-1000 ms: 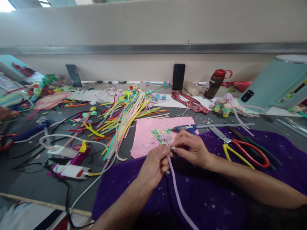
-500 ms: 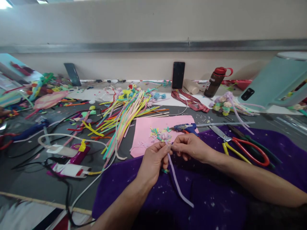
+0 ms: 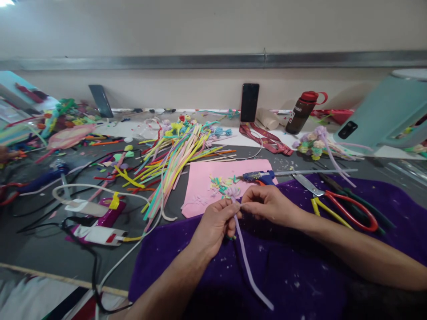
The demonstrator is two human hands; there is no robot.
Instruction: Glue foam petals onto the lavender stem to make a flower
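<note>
My left hand (image 3: 211,226) is closed, pinching a lilac pipe-cleaner flower just below its bloom (image 3: 232,192). The long fuzzy stem (image 3: 247,262) hangs down from these fingers over the purple cloth (image 3: 300,275). Close against the left thumb, my right hand (image 3: 270,204) has its thumb and index finger pinched together; what is between them is too small to make out. Beyond both hands lies a pink sheet (image 3: 196,178) with small yellow and green pieces (image 3: 218,184). A blue glue gun (image 3: 258,177) rests at its right side.
Red-handled scissors (image 3: 356,211) lie right of my forearm. Loose coloured pipe cleaners (image 3: 176,155) spread at the back left, near cables and a power strip (image 3: 111,213). A bottle (image 3: 301,113), a phone (image 3: 249,102) and a finished-looking flower bunch (image 3: 315,142) stand or lie farther back.
The hands stay close together at the flower's base. The stem's free end hangs slightly lower and farther right. The right fingers have shifted slightly; the camera view moved a little.
</note>
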